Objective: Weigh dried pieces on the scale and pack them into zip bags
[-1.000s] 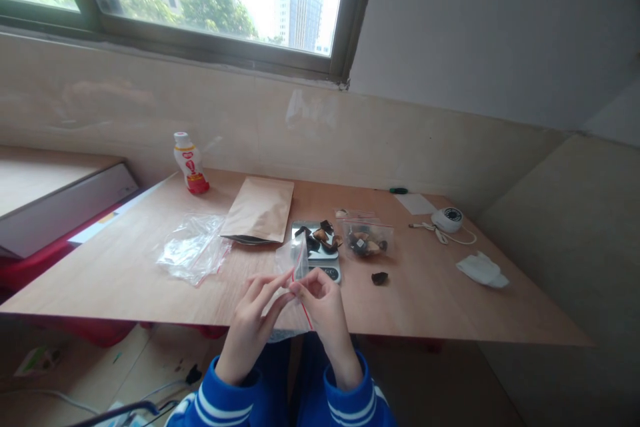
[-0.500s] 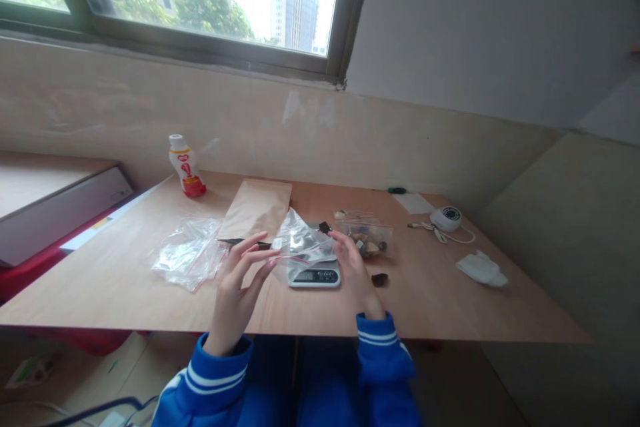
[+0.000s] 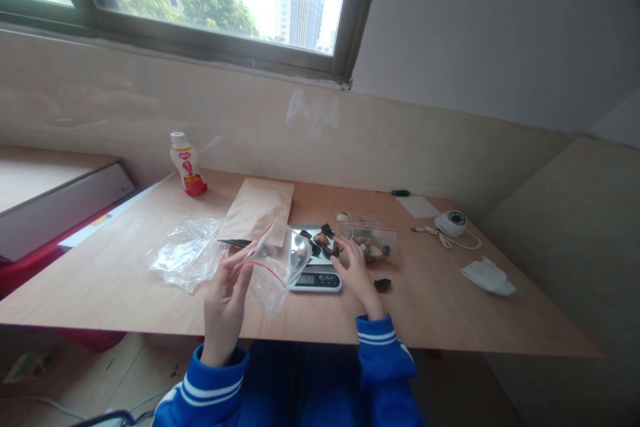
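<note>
My left hand [image 3: 229,297] pinches the edge of a clear zip bag [image 3: 273,260] with a red seal line, held up with its mouth spread. On the small white kitchen scale [image 3: 317,282] lie several dark brown and tan dried pieces [image 3: 321,240], perhaps mushrooms. Over the scale's right side, my right hand [image 3: 356,271] has thumb and fingers apart, close beside these pieces. Whether it touches one is hard to make out. A single dark piece [image 3: 383,285] lies on the table to the right of that hand.
Filled zip bags [image 3: 373,248] stand right of the scale. Empty clear bags [image 3: 187,250], a brown paper pouch [image 3: 260,210], a dark pointed tool [image 3: 234,242] and a bottle [image 3: 189,167] are to the left. Further right are a white device with a cable [image 3: 451,222] and a crumpled tissue [image 3: 487,277].
The clear bag has swung left off the scale with my left hand, uncovering the dried pieces. My right hand has come away from the bag and lowered towards the pieces.
</note>
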Available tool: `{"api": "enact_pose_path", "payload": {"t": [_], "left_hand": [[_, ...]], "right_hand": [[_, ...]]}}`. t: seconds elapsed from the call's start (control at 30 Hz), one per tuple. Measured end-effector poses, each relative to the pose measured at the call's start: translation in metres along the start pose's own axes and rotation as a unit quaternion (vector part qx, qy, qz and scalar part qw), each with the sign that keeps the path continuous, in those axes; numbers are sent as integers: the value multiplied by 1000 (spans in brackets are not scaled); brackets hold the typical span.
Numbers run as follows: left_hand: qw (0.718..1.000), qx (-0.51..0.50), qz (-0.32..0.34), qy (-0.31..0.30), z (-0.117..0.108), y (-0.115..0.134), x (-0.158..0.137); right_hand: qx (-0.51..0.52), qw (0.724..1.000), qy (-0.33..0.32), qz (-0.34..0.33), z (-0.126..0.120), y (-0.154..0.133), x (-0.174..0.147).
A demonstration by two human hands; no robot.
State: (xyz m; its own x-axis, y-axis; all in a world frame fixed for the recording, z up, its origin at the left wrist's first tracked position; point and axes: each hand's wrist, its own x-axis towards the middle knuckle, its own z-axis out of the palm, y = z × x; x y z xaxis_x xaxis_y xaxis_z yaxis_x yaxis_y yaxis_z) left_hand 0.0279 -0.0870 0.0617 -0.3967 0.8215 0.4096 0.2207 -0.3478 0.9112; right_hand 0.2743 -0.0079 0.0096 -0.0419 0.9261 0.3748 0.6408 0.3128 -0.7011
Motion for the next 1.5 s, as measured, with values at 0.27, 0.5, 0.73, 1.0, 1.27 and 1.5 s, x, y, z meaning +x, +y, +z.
{"api": "enact_pose_path", "payload": {"t": [0.27,0.5,0.73,1.0,1.27,1.5], "left_hand": [[999,31,21,0,2,6,-1],[999,2,9,-34,18,-5,-7],[998,-22,-32,-39,22,-9,-12],[996,-27,-72,39,3,-13,-5],[994,-60,-65,64,-4,-13,-1],[994,-47,-54,87,-6,-13,-6]], "right_hand": [[-36,999,39,0,-14,-8,1],[38,997,64,-32,-44,-85,-7],[81,994,-18,-70,-32,-115,-5],[-73,997,-27,-7,12,-39,17],[-83,996,25,-14,24,-35,5],[27,992,120,11,14,-71,-1]]}}
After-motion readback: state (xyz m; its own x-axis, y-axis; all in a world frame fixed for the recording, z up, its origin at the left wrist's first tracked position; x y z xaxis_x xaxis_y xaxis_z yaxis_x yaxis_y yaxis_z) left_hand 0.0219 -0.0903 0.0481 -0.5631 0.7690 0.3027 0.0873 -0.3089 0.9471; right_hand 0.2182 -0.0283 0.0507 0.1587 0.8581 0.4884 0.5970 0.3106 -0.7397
